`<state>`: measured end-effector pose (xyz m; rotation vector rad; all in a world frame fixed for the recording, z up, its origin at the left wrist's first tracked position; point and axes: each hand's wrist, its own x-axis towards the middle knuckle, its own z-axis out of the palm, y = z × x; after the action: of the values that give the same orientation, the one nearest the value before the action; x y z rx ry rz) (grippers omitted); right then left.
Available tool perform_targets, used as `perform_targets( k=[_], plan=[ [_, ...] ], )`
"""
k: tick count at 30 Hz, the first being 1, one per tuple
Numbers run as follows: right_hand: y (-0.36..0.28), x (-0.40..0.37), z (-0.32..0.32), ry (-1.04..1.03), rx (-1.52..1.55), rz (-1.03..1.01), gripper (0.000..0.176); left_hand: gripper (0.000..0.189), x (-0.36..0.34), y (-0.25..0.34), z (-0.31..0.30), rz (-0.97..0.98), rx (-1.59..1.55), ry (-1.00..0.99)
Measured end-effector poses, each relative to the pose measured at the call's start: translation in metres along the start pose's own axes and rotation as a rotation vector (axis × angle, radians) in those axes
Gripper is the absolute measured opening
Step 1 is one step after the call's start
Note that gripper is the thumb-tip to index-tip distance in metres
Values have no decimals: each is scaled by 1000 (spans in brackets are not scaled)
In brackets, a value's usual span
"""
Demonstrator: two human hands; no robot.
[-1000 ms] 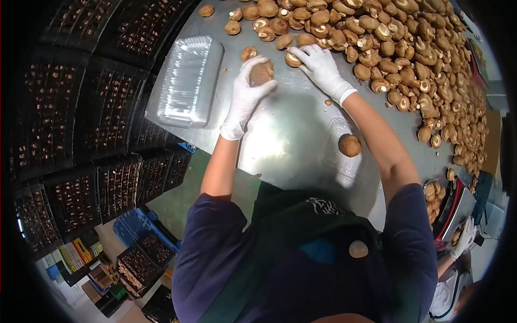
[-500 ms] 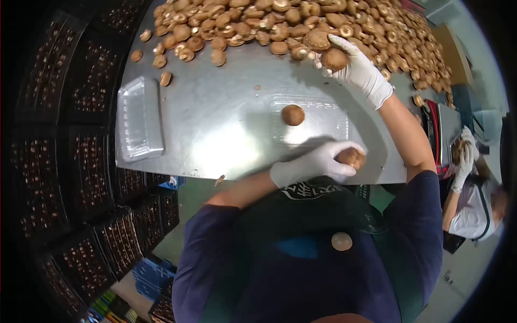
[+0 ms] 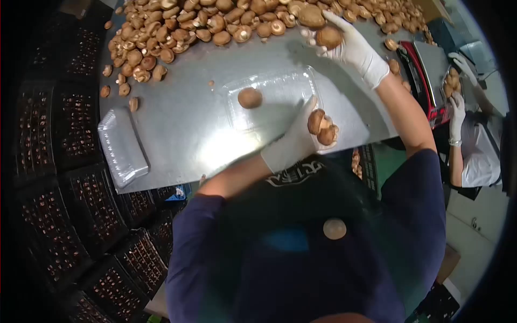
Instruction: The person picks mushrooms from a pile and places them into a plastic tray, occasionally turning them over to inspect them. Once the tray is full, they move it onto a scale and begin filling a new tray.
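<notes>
White gloves cover both my hands. My left hand (image 3: 296, 141), near the table's front edge, cradles two brown-capped shiitake mushrooms (image 3: 323, 127), one finger stretched upward. Farther out, my right hand (image 3: 353, 51) curls round a shiitake mushroom (image 3: 328, 37). A larger, flatter shiitake (image 3: 311, 16) is at its fingertips, in front of the pile. Between my arms lies a clear plastic tray (image 3: 232, 119) with a single shiitake (image 3: 250, 98) in it, cap up.
A large shiitake pile (image 3: 215, 22) covers the far side of the metal table (image 3: 177, 102). Clear trays (image 3: 123, 145) stand at the left edge. Dark crates (image 3: 48, 226) fill the left side. At right, a co-worker's gloved hands (image 3: 458, 107) are beside a tray of mushrooms (image 3: 451, 83).
My left hand has turned and loosened its fingers, showing two mushrooms. My right hand has kept its mushroom, the larger one moving along at its fingertips. The camera view has shifted.
</notes>
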<state>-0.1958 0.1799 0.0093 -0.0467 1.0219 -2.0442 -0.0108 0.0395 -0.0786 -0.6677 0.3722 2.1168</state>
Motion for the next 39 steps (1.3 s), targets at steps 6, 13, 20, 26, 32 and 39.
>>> perform_targets(
  k=[6,13,20,26,32,39],
  plan=[
    [-7,-14,-8,-89,-67,-32,51,69,7,-20,51,162,1049,-193],
    [5,-34,4,241,-385,-109,41,82,18,-56,82,485,1868,-96],
    [51,-12,-1,217,-311,17,30,40,40,-29,33,173,965,-111],
    [30,-22,3,237,-317,-21,35,73,37,-48,76,225,1620,-135],
    [22,-37,-25,282,-346,4,36,66,39,-92,86,71,1776,-374],
    [62,-22,-4,182,-528,-58,31,30,-40,17,8,1460,1487,409]
  ],
)
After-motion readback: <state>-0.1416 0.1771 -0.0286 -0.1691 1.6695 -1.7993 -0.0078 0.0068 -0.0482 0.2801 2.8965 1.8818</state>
